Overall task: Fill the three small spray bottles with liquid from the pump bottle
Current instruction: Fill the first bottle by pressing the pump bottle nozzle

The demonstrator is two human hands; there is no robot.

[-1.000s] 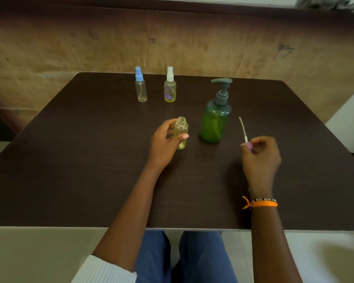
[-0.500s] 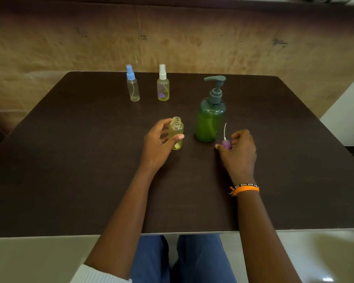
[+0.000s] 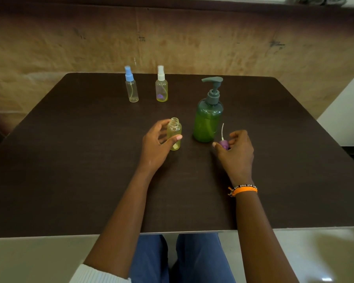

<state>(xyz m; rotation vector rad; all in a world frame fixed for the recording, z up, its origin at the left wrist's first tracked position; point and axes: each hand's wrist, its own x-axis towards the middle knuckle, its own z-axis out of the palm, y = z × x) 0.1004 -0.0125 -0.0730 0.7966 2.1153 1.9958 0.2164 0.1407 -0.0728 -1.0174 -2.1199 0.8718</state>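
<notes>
Dark brown wood-grain table (image 3: pixel 70 160) against a worn tan wall (image 3: pixel 192 41); pale floor along the bottom of the frame, person's blue trousers (image 3: pixel 192 260) at bottom centre.

Upper centre, near the table's far edge: blue-capped spray bottle (image 3: pixel 131 86), clear, upright, cap on. Just right of it, apart: white-capped spray bottle (image 3: pixel 161 85), yellowish, upright, something purple low inside or behind it, can't tell which.

Centre of frame: open spray bottle (image 3: pixel 174 133), yellowish, no cap, threaded neck exposed, upright on the table. Left hand (image 3: pixel 157 146) grips it, thumb across the front, fingers curled round the far side.

Right of that, not touching: green pump bottle (image 3: pixel 207 119), upright, grey pump head (image 3: pixel 213 89) with the nozzle pointing to frame left.

Just right of the pump bottle's base: right hand (image 3: pixel 236 152) low at the table, fingertips pinching the purple spray cap (image 3: pixel 223 144). Its white dip tube (image 3: pixel 222 131) sticks up beside the pump bottle. Can't tell whether the cap touches the table. Orange wristband (image 3: pixel 244 189) on the right wrist, white sleeve cuff (image 3: pixel 94 275) on the left arm at bottom left.
</notes>
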